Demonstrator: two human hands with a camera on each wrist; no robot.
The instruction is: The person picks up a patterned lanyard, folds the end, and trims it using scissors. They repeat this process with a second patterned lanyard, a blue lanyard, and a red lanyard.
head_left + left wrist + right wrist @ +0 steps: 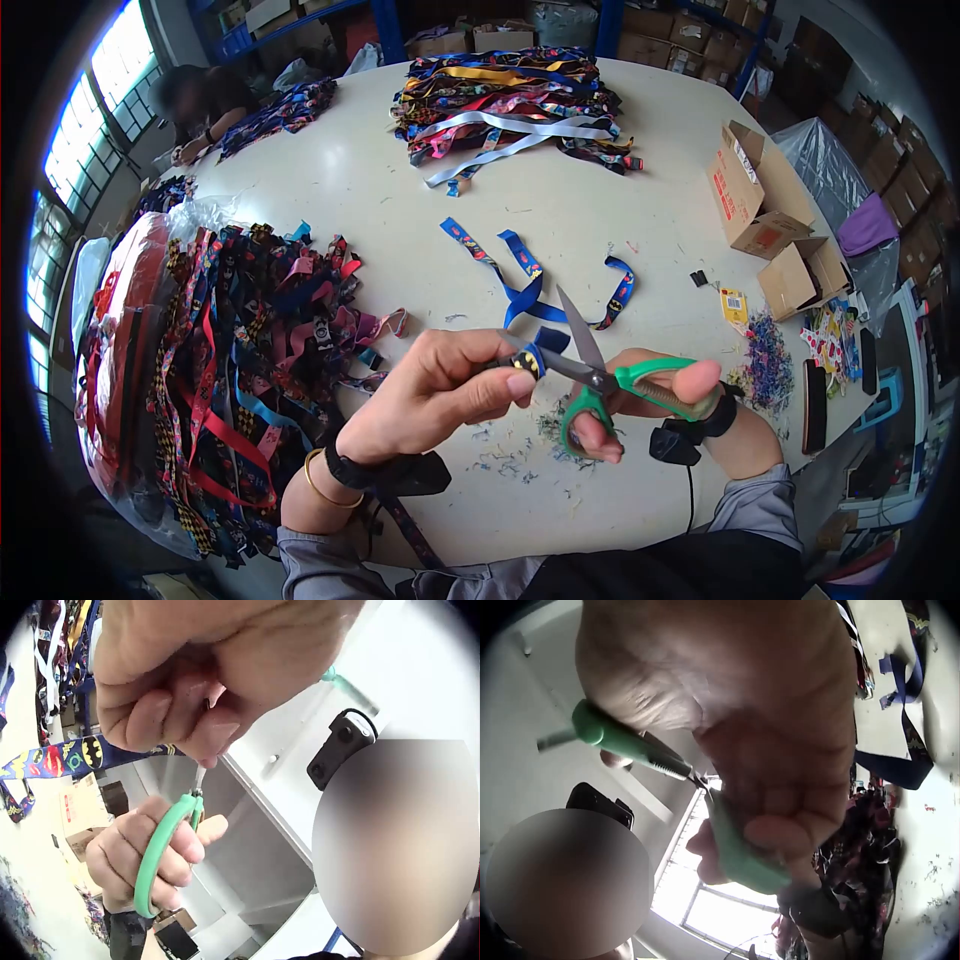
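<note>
My left hand (440, 390) pinches the folded end of a blue printed lanyard strap (550, 340) between thumb and fingers. Beyond the fingers, more of the blue strap (525, 300) lies in loops on the table; the left wrist view shows cartoon emblems on the strap (91, 752). My right hand (640, 403) grips green-handled scissors (632, 377), thumb through one loop and fingers through the other. Their blades (580, 330) are spread apart, the lower one close against the strap end by my left fingertips. In the right wrist view the palm hides the blade tips.
A big heap of printed straps (270, 350) is at the left, another pile (510, 105) at the back. Cardboard boxes (760, 190) stand at the right, near thread scraps (768, 365). Another person (205, 105) sits at the far left. Cut bits litter the table (400, 250).
</note>
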